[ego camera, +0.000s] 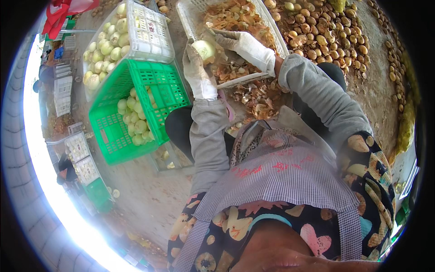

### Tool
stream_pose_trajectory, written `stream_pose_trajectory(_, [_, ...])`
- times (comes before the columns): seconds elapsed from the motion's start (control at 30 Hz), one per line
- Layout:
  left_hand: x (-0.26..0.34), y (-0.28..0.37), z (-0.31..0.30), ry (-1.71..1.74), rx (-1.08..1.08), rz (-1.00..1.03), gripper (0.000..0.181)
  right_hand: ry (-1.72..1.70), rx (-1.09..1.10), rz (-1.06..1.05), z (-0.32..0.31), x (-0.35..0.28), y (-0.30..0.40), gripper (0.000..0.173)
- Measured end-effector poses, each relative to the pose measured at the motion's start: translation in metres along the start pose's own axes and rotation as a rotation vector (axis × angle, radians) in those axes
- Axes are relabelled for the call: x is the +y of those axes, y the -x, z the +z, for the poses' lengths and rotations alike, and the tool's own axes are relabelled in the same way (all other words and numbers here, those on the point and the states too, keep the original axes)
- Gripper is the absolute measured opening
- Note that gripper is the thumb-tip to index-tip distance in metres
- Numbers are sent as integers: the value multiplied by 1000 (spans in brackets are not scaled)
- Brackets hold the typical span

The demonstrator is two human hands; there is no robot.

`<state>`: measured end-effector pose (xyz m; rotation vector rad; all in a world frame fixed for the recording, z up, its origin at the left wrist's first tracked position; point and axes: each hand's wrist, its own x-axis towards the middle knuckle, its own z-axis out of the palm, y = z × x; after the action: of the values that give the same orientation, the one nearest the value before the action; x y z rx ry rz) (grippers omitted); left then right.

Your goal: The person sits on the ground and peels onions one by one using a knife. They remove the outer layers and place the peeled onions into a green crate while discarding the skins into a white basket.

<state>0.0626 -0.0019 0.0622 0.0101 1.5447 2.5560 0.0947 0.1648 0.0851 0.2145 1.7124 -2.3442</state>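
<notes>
My left hand (199, 73), in a white glove with a soiled palm, grips a peeled pale onion (204, 50). My right hand (243, 46), also gloved, is just to the right of the onion with its fingers bent. Whether a small tool is in those fingers cannot be made out. Both hands are above a white plastic crate (243, 80) strewn with brown onion skins (234, 17). More loose skins (258, 102) lie on the ground between my knees and the crate.
Left of me, a green plastic crate (173, 85) and a white crate (151, 32) hold peeled onions. Unpeeled onions (326, 37) cover the ground at the right. Yellow net sacks (406, 132) line the far right. More stacked crates (63, 91) and people stand at the far left.
</notes>
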Motion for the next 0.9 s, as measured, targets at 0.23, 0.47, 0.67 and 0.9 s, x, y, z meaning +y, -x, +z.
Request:
stream_pose_trajectory(0.23, [-25, -20, -30, 411, 33, -171, 53, 70, 184, 117, 0, 20, -7, 35])
stream_pose_trajectory(0.47, [-30, -20, -31, 525, -7, -402, 44, -108, 250, -13, 2, 12, -1, 33])
stream_pose_trajectory(0.67, [-36, -24, -45, 474, 257, -301, 41, -187, 164, -96, 0, 3, 12, 32])
stream_pose_trajectory(0.9, [-33, -21, -52, 613, 257, -251, 39, -100, 91, -325, -26, -9, 7, 48])
